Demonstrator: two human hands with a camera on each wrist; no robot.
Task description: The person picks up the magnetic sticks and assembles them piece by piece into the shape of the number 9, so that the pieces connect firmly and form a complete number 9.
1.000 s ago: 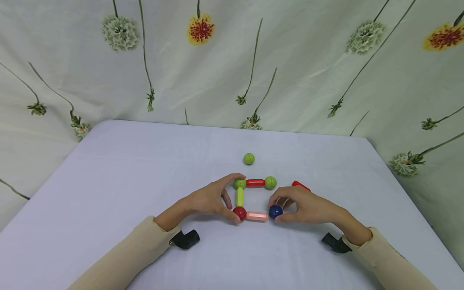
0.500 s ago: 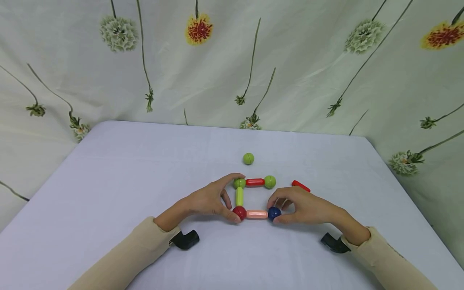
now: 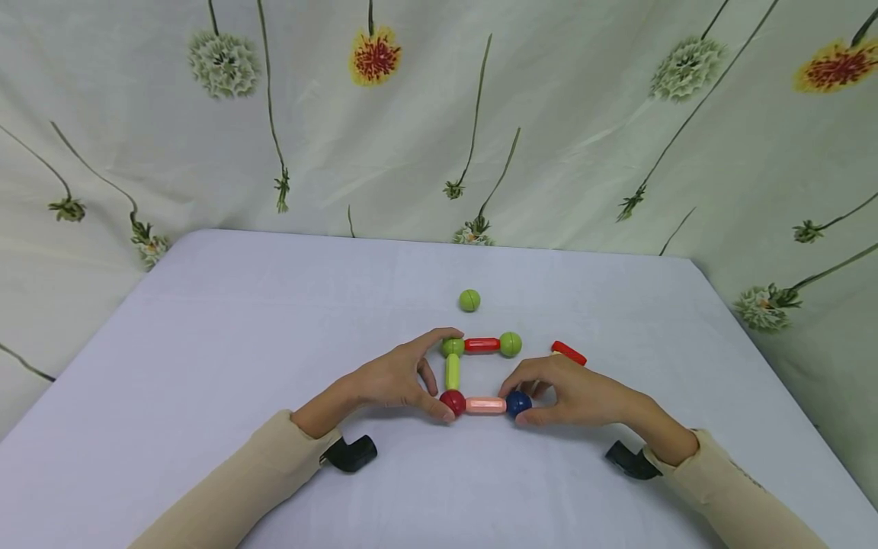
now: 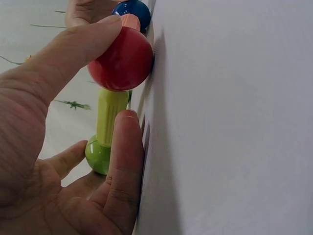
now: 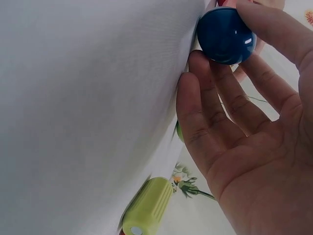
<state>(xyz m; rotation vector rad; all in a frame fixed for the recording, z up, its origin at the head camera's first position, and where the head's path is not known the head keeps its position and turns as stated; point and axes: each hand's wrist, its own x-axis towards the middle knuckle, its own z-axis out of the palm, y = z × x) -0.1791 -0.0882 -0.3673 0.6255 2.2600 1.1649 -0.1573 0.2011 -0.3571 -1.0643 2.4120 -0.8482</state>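
Low in the frame, the left hand point(image 3: 394, 381) pinches the red ball point(image 3: 453, 402); the right hand point(image 3: 576, 393) has its grip closed round the blue ball point(image 3: 518, 402) on the worktop point(image 3: 274, 343)

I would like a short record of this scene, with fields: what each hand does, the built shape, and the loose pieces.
left hand: left hand pinches the red ball with thumb and a finger
right hand: right hand pinches the blue ball
built shape: pink rod joins red and blue balls; green rod rises to a green ball; red rod ends at another green ball; right side open
loose pieces: lone green ball, second red rod
surface: white table
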